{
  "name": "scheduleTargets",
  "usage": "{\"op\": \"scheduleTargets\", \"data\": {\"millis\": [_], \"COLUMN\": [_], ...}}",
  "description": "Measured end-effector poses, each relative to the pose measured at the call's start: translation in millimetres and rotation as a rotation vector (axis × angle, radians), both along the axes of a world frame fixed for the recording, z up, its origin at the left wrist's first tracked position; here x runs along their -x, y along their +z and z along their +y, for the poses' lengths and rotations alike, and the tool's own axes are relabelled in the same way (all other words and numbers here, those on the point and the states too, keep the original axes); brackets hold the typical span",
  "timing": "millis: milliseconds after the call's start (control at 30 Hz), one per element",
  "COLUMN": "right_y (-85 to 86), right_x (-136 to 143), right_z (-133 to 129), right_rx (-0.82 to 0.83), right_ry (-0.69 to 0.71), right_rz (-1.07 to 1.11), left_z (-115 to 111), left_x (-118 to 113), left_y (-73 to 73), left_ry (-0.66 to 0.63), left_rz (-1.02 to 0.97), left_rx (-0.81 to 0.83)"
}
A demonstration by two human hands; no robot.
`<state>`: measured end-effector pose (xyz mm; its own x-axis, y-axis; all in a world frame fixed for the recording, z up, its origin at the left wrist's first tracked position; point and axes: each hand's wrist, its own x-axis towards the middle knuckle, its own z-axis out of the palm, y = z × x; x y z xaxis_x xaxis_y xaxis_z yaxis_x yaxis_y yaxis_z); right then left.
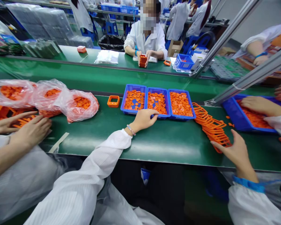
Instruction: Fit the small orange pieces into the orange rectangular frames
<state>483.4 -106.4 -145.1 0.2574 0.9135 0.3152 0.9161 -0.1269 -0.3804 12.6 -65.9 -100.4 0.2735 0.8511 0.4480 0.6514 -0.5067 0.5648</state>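
My left hand (144, 120) is at the front rims of the left blue bin (122, 106) and the middle blue bin (169, 107). Its fingers are curled in a pinch; what they hold, if anything, is hidden. Small flat orange pieces (156, 102) fill these bins and the right blue bin (194, 109). My right hand (236, 151) is open, thumb and fingers spread around the near end of a leaning row of orange square frames (213, 129). The thumb seems to touch the last frame. One orange frame (113, 101) lies left of the bins.
Clear plastic bags (78, 106) of orange pieces stand at left, beside a co-worker's hands (30, 132). Another worker's hand (257, 104) reaches into a large blue bin (234, 117) at right. A metal post (224, 87) rises behind. Across the bench, a person (145, 40) holds orange frames.
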Motion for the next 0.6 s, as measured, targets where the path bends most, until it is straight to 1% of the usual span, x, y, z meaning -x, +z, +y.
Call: {"op": "scheduleTargets", "data": {"millis": [67,133,233,333,500,600], "right_y": [-8.2,-13.8,-18.8,-21.6,-23.8,-26.9], "right_x": [-4.1,-4.5,-5.2,-6.5,-3.3,-0.6], "right_z": [-4.9,-8.5,-10.9,-11.9,-14.5,-15.8], "right_rx": [0.118,0.164,0.124,0.076,0.020,-0.043], "right_ry": [-0.046,-0.094,-0.143,-0.170,-0.196,-0.164], "right_rz": [0.078,0.151,0.198,0.192,0.223,0.232], "left_z": [3.1,4.5,3.4,1.1,-0.3,-0.9], "left_x": [-10.9,-16.7,-17.2,-14.0,-11.2,-10.1], "left_y": [-9.0,-18.2,-30.0,-37.3,-41.4,-42.8], "left_ry": [-0.011,-0.009,-0.021,-0.041,-0.039,-0.038], "left_rz": [-0.013,-0.013,-0.005,0.009,0.043,0.066], "left_rx": [0.006,-0.005,-0.044,-0.067,-0.048,-0.042]}}
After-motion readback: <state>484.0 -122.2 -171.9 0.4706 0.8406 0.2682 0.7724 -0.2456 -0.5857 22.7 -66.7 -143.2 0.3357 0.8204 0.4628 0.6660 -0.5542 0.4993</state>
